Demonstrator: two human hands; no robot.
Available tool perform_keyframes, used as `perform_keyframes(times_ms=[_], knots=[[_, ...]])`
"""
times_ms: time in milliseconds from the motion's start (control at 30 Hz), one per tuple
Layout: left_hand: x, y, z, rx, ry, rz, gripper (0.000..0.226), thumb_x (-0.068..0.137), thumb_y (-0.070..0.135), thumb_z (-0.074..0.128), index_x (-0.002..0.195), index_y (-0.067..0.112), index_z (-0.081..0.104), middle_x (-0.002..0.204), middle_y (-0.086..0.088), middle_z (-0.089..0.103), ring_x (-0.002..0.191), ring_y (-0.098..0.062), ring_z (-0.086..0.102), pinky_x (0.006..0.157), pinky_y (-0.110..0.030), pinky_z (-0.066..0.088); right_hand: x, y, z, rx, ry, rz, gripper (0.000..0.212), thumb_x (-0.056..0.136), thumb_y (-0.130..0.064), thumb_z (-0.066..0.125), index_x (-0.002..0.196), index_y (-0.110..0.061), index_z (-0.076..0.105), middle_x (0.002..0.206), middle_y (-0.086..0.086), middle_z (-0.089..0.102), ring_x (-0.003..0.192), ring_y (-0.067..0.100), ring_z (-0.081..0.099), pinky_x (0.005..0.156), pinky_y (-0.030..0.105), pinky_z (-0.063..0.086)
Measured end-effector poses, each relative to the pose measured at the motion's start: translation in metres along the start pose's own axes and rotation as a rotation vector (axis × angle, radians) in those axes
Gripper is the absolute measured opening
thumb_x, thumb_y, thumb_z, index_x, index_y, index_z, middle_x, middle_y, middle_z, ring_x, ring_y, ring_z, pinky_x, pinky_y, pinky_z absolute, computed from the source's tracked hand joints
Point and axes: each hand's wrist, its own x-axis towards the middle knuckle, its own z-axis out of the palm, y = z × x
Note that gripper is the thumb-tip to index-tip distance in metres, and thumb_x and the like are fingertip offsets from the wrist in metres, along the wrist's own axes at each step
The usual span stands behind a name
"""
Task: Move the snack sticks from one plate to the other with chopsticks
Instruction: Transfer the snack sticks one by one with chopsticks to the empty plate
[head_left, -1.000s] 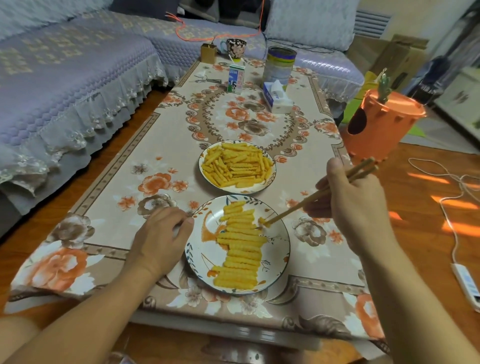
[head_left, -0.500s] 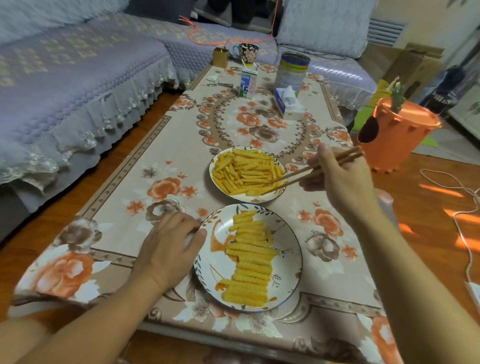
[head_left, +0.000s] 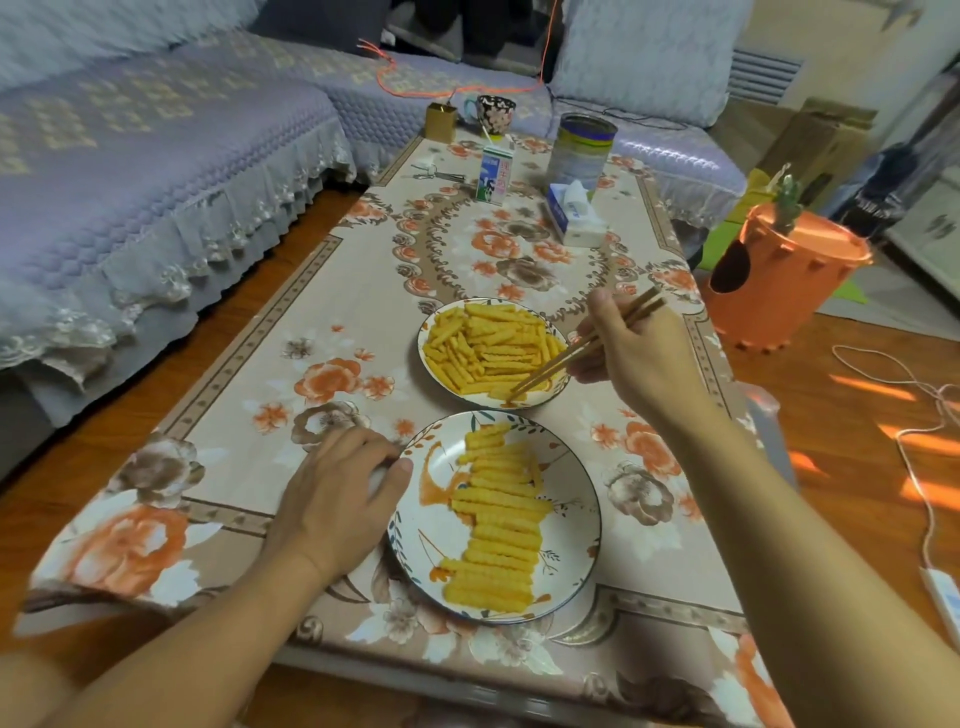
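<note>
Two round patterned plates sit on the flowered table. The far plate (head_left: 554, 393) holds a loose heap of yellow crinkled snack sticks (head_left: 488, 345). The near plate (head_left: 576, 512) carries snack sticks (head_left: 498, 525) laid in a neat row. My right hand (head_left: 636, 353) grips a pair of wooden chopsticks (head_left: 566, 358); their tips reach down into the near right part of the far plate, at a stick there. My left hand (head_left: 337, 493) rests at the left rim of the near plate, thumb against the rim.
A milk carton (head_left: 492, 175), a tin can (head_left: 582, 148), a tissue box (head_left: 574, 218), a mug (head_left: 493, 113) and a small brown box (head_left: 440, 122) stand at the table's far end. An orange bin (head_left: 774, 288) stands right of the table. Sofas line the left and back. A white cable (head_left: 924, 467) lies on the floor.
My right hand carried the chopsticks from the near plate up to the far plate, and their tips now dip into its near right part. My left hand stayed at the near plate's rim.
</note>
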Motion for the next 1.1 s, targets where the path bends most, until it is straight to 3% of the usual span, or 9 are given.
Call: perform_keyframes(times_ms=[133, 433, 600, 800, 1100], knots=[[0.000, 0.001, 0.000, 0.011, -0.003, -0.011, 0.060, 0.090, 0.062, 0.028, 0.106, 0.022, 0.070, 0.106, 0.010, 0.060, 0.108, -0.015, 0.049, 0.082, -0.036, 0.046, -0.004, -0.008, -0.007, 0.060, 0.044, 0.035, 0.050, 0.109, -0.039, 0.044, 0.084, -0.002, 0.067, 0.074, 0.022, 0.073, 0.063, 0.032, 0.075, 0.066, 0.053, 0.064], [0.000, 0.003, -0.002, 0.014, -0.007, -0.006, 0.062, 0.088, 0.063, 0.027, 0.106, 0.022, 0.070, 0.104, 0.012, 0.057, 0.107, -0.013, 0.047, 0.079, -0.033, 0.039, -0.060, -0.031, -0.062, 0.184, 0.200, 0.241, 0.055, 0.108, -0.043, 0.043, 0.090, 0.005, 0.064, 0.074, 0.023, 0.069, 0.053, 0.026, 0.072, 0.050, 0.034, 0.062], [0.000, 0.002, 0.000, 0.014, -0.014, -0.005, 0.062, 0.088, 0.063, 0.026, 0.106, 0.022, 0.069, 0.103, 0.012, 0.054, 0.108, -0.014, 0.048, 0.081, -0.035, 0.040, -0.077, -0.014, -0.047, 0.126, 0.204, 0.236, 0.055, 0.108, -0.042, 0.045, 0.089, 0.005, 0.066, 0.071, 0.023, 0.072, 0.056, 0.028, 0.074, 0.058, 0.041, 0.064], [0.001, 0.000, 0.001, -0.005, -0.012, -0.012, 0.061, 0.088, 0.063, 0.026, 0.107, 0.024, 0.069, 0.105, 0.011, 0.057, 0.107, -0.012, 0.047, 0.080, -0.033, 0.038, -0.068, -0.021, -0.060, 0.222, 0.278, 0.143, 0.051, 0.108, -0.037, 0.045, 0.093, 0.007, 0.065, 0.073, 0.022, 0.071, 0.060, 0.031, 0.074, 0.054, 0.034, 0.063], [0.002, -0.001, 0.000, -0.003, 0.006, -0.003, 0.056, 0.089, 0.062, 0.028, 0.104, 0.027, 0.069, 0.104, 0.014, 0.058, 0.104, -0.009, 0.046, 0.078, -0.032, 0.038, -0.006, 0.004, -0.007, 0.039, 0.056, 0.023, 0.045, 0.109, -0.037, 0.046, 0.091, -0.005, 0.072, 0.075, 0.017, 0.074, 0.066, 0.030, 0.075, 0.071, 0.052, 0.064]])
